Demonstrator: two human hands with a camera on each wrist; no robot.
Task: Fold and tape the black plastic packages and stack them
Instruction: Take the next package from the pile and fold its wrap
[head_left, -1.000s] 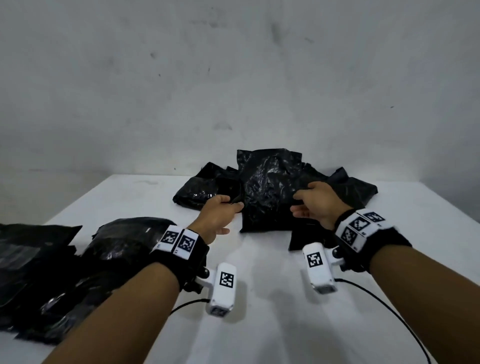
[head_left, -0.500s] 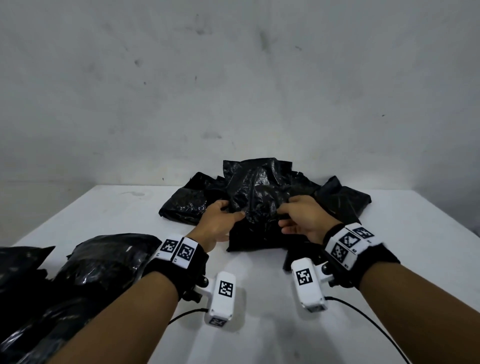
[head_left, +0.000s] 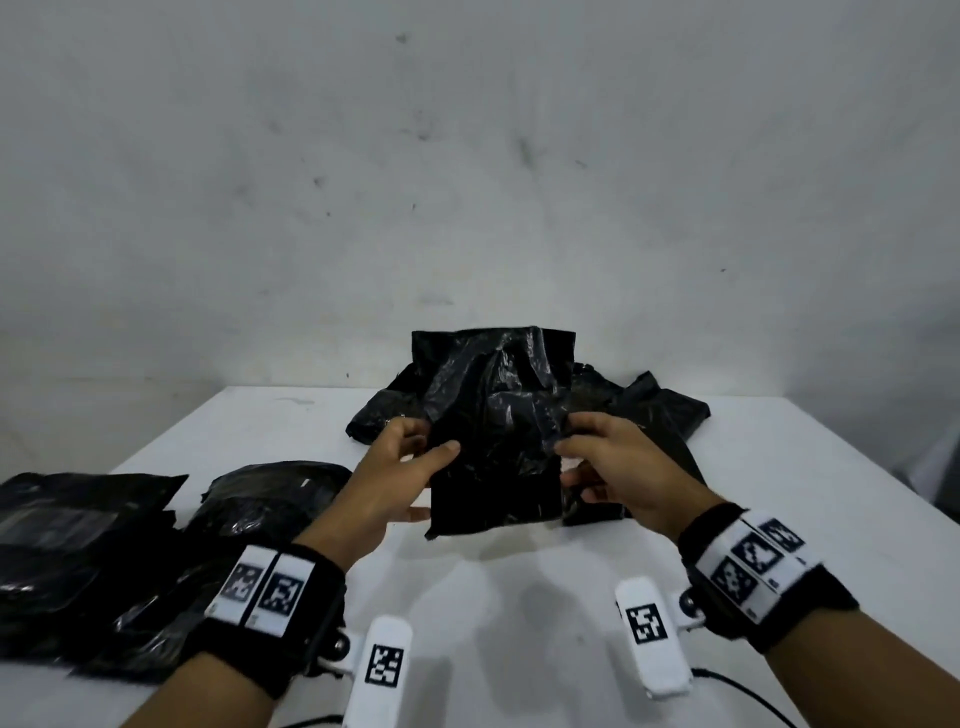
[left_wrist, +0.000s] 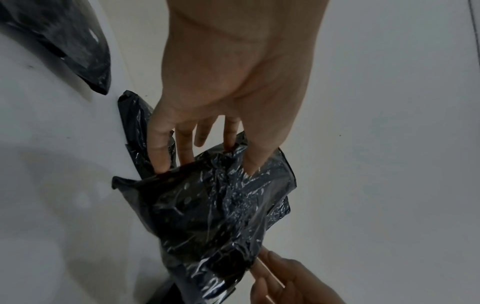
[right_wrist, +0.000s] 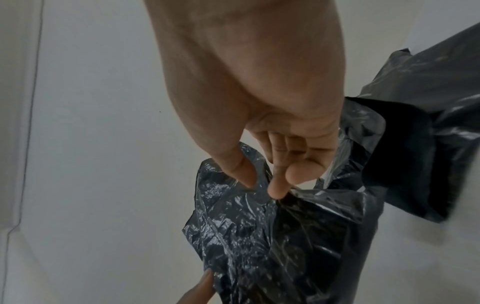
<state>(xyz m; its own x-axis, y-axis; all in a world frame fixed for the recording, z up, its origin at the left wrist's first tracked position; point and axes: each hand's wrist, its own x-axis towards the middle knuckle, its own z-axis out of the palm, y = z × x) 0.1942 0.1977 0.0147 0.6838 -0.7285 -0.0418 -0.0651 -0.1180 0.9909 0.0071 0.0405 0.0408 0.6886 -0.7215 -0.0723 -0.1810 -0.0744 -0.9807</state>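
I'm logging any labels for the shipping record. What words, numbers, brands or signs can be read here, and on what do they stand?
No readable words, numbers or brands.
Wristbands: square black-and-white coded markers, patterns only; tiny print beside them too small to read.
Wrist cameras: one coded marker each, no text.
Held black package: no label visible.

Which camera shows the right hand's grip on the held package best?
The right wrist view: the right hand pinches the held package edge between thumb and fingertips, close up. The head view shows the hand's back, with fingertips partly hidden. The left wrist view catches only its fingers at the bottom corner.
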